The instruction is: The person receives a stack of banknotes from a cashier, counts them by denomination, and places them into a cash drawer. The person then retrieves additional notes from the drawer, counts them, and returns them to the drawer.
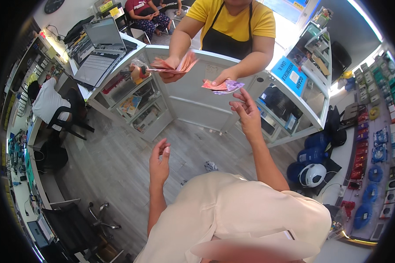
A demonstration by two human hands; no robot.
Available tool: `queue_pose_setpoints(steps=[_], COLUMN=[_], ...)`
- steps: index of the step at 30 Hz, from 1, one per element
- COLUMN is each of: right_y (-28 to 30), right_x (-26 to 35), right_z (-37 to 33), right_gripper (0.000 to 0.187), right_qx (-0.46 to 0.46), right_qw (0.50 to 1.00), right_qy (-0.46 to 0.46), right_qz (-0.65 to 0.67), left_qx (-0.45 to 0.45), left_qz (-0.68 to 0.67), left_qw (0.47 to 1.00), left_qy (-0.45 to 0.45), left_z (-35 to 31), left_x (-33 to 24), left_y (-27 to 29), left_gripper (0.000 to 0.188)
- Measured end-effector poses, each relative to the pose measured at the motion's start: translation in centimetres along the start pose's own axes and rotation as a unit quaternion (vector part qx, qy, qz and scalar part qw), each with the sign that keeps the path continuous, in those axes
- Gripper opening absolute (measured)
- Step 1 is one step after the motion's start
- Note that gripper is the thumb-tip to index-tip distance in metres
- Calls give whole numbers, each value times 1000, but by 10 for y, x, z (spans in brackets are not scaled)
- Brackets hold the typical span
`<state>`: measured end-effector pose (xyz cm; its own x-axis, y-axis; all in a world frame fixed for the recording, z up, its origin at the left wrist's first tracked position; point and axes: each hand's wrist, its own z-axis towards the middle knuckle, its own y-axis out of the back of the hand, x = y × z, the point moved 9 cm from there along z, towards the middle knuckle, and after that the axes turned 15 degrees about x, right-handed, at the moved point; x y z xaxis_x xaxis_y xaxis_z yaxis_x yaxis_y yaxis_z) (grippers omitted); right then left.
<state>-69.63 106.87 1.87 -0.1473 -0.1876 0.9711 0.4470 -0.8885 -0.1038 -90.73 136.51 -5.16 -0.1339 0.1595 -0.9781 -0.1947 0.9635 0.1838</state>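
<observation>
The person's right hand is raised with loose, released fingers, just below a thin pink and purple paper banknote held out by a person in a yellow shirt across the white glass-fronted tabletop. The left hand, at seven o'clock from it, is released and grasps nothing. At ten o'clock from the note, the other person's second hand grips a fanned sheaf of reddish notes.

Wearer has on a plain cream, off-white top, loose fit, soft folds across the front, no print or logo visible. Sleeves are short: both forearms come out bare from the near edge. Left hand and right hand are bare, no gloves. No watch, bracelet or ring that I can make out. Nails look light; too small to tell more. Lower clothing hidden under the top.
</observation>
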Motion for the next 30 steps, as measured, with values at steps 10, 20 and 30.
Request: queue_pose_setpoints(steps=[10,20,30], right_y=[-9,-72,-89], right_x=[37,68,111], right_z=[19,35,63], right_gripper=[82,69,28], right_qx=[44,203,223], right_qw=[988,763,939], right_qy=[67,211,178], right_qz=[-130,-576,-192], left_qx=[21,11,22], left_qz=[-12,-5,-54], left_qw=[1000,1000,992], left_qy=[14,3,-111], left_z=[-19,-18,34], left_x=[22,19,-86], left_y=[-24,-18,-8], left_gripper=[41,40,45])
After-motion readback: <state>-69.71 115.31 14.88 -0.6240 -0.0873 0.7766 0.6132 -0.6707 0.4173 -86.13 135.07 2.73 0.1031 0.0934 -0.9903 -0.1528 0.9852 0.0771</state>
